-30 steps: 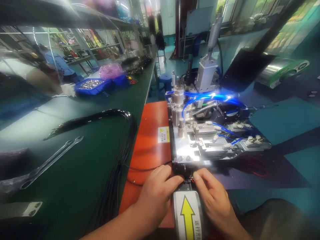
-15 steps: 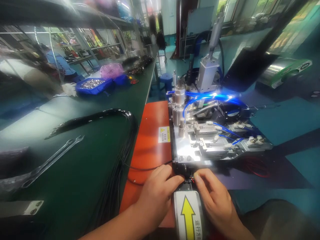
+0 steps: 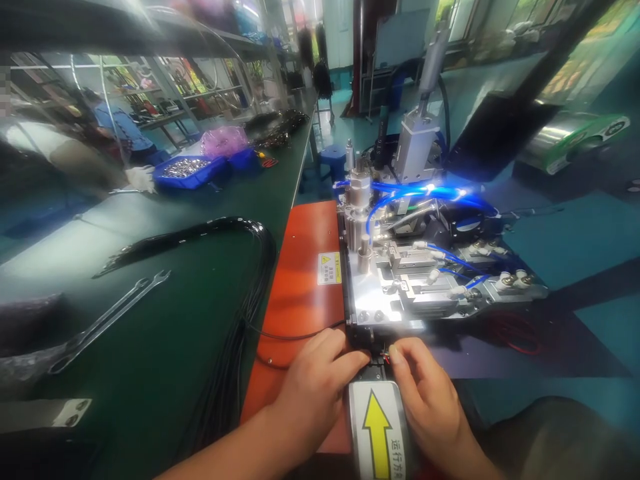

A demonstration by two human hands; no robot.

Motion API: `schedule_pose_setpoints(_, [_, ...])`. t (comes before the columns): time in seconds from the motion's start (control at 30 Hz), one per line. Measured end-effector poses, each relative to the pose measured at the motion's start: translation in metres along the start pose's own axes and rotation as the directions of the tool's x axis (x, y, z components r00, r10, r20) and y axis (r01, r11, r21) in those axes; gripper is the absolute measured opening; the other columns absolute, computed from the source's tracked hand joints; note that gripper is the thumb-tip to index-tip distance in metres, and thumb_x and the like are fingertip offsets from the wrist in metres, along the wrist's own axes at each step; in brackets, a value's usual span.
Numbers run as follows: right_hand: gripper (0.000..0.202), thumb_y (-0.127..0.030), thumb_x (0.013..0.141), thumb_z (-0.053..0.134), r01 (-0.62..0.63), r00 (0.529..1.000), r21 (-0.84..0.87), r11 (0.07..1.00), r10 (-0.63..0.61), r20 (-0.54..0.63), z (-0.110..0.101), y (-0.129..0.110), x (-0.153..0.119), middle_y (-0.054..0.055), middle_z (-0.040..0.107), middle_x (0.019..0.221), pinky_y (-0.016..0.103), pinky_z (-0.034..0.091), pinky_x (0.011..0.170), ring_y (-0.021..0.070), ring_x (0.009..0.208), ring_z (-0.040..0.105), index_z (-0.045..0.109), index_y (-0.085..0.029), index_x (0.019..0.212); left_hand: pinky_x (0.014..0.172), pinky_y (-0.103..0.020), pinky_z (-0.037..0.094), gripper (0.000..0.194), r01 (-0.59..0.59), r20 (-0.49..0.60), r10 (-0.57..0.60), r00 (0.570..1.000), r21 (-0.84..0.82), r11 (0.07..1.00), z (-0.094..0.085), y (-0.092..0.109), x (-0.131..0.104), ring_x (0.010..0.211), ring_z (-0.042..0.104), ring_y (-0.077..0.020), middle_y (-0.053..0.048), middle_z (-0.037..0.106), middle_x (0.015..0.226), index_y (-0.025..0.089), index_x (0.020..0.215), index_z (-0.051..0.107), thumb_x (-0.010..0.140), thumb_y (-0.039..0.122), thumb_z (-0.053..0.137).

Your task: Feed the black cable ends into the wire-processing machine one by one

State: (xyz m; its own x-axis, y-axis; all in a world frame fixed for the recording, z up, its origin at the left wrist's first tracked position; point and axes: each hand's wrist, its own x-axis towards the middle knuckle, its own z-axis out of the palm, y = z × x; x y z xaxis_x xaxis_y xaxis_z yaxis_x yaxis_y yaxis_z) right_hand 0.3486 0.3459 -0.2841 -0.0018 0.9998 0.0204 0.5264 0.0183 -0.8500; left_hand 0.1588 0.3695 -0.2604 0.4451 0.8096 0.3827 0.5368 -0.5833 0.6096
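Note:
My left hand (image 3: 320, 373) is closed at the front edge of a silvery machine (image 3: 425, 267), its thumb pointing right towards a small black slot. A black cable (image 3: 293, 337) crosses the orange panel and runs in behind its fingers; the exact grip is hidden. Opposite it, my right hand (image 3: 433, 390) pinches thin coloured wires (image 3: 385, 356), some red, at the slot. Between my wrists sits a rounded white cover (image 3: 376, 427) with a yellow arrow pointing away from me.
Black cables (image 3: 255, 267) lie bundled on the green bench (image 3: 165, 333), left of the orange panel (image 3: 305, 267). Two wrenches (image 3: 113, 320) rest farther left. A blue tray (image 3: 185, 172) of small metal parts stands at the back, near a person's gloved hand (image 3: 141, 179).
Both hands keep almost the same place and grip. The view has shifted very slightly, and the red wire end shows a little more beside my right fingertips.

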Motion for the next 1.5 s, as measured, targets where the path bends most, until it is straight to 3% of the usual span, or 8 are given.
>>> schedule_pose_setpoints(0.37, [0.033,-0.048,0.101,0.04,-0.172,0.983,0.101,0.98,0.164,0.085,0.0,0.006,-0.003,0.0,0.058,0.079,0.021,0.045,0.066,0.0131,0.073,0.056,0.055,-0.02,0.091,0.069,-0.031,0.035,0.018,-0.021,0.076,0.014,0.997,0.091,0.996,-0.001,-0.002,-0.005,0.082,0.047,-0.0191,-0.005,0.06,0.092,0.019,0.102,0.066,0.094,0.013,0.051])
schedule_pose_setpoints(0.67, [0.033,-0.046,0.101,0.039,-0.089,0.995,0.038,0.995,0.087,0.055,0.003,0.009,-0.002,-0.001,0.056,0.076,0.024,0.043,0.064,0.0127,0.068,0.054,0.054,-0.019,0.09,0.068,-0.031,0.035,0.022,-0.033,0.093,0.022,0.995,0.112,0.993,0.002,-0.003,-0.005,0.081,0.046,-0.0191,-0.006,0.058,0.09,0.018,0.103,0.066,0.097,0.015,0.046])
schedule_pose_setpoints(0.83, [0.03,-0.047,0.1,0.043,-0.137,0.99,0.023,0.99,0.135,0.05,-0.01,0.009,-0.003,0.001,0.064,0.086,0.022,0.048,0.064,0.0138,0.077,0.062,0.059,-0.021,0.1,0.069,-0.032,0.036,0.022,-0.016,0.111,0.002,0.994,0.128,0.992,0.004,-0.004,-0.007,0.082,0.046,-0.02,-0.007,0.057,0.092,0.018,0.102,0.067,0.095,0.013,0.047])
schedule_pose_setpoints(0.93, [0.018,-0.036,0.099,0.051,0.073,0.997,-0.046,0.996,-0.073,0.012,-0.02,0.009,-0.006,0.002,0.065,0.097,0.022,0.05,0.072,0.0139,0.086,0.064,0.061,-0.023,0.106,0.071,-0.033,0.037,0.021,0.002,0.144,-0.022,0.989,0.141,0.99,0.004,-0.004,-0.009,0.085,0.046,-0.0206,-0.006,0.056,0.093,0.019,0.103,0.067,0.095,0.014,0.048])
schedule_pose_setpoints(1.03, [0.014,-0.022,0.098,0.053,0.357,0.934,-0.146,0.923,-0.356,0.035,-0.025,0.008,-0.007,0.004,0.063,0.102,0.024,0.049,0.08,0.0145,0.092,0.062,0.063,-0.023,0.108,0.072,-0.034,0.038,0.021,0.019,0.176,-0.049,0.983,0.169,0.985,0.005,-0.003,-0.01,0.086,0.046,-0.021,-0.006,0.055,0.093,0.019,0.103,0.067,0.095,0.016,0.048])
schedule_pose_setpoints(1.1, [0.017,-0.016,0.097,0.053,0.448,0.893,-0.22,0.867,-0.443,0.074,-0.025,0.007,-0.006,0.005,0.063,0.1,0.024,0.049,0.08,0.0143,0.09,0.063,0.063,-0.021,0.11,0.072,-0.034,0.038,0.021,0.028,0.19,-0.063,0.98,0.184,0.983,0.005,-0.003,-0.01,0.086,0.046,-0.0211,-0.006,0.055,0.093,0.02,0.103,0.067,0.095,0.016,0.048])
schedule_pose_setpoints(1.3, [0.015,-0.013,0.097,0.051,0.501,0.865,-0.26,0.826,-0.487,0.121,-0.024,0.0,0.001,0.006,0.061,0.096,0.026,0.048,0.081,0.0136,0.087,0.061,0.061,-0.018,0.108,0.075,-0.034,0.041,0.022,0.036,0.215,-0.075,0.974,0.178,0.983,0.004,-0.003,-0.008,0.088,0.046,-0.0211,-0.007,0.055,0.095,0.02,0.104,0.067,0.094,0.015,0.048])
schedule_pose_setpoints(1.5, [0.011,-0.021,0.1,0.049,0.385,0.923,-0.191,0.903,-0.375,0.089,-0.023,0.0,0.001,0.005,0.059,0.091,0.028,0.046,0.077,0.0149,0.083,0.058,0.06,-0.019,0.099,0.075,-0.034,0.041,0.019,0.041,0.185,-0.075,0.98,0.184,0.982,0.006,-0.003,-0.009,0.088,0.048,-0.0209,-0.007,0.056,0.094,0.02,0.101,0.069,0.095,0.019,0.051])
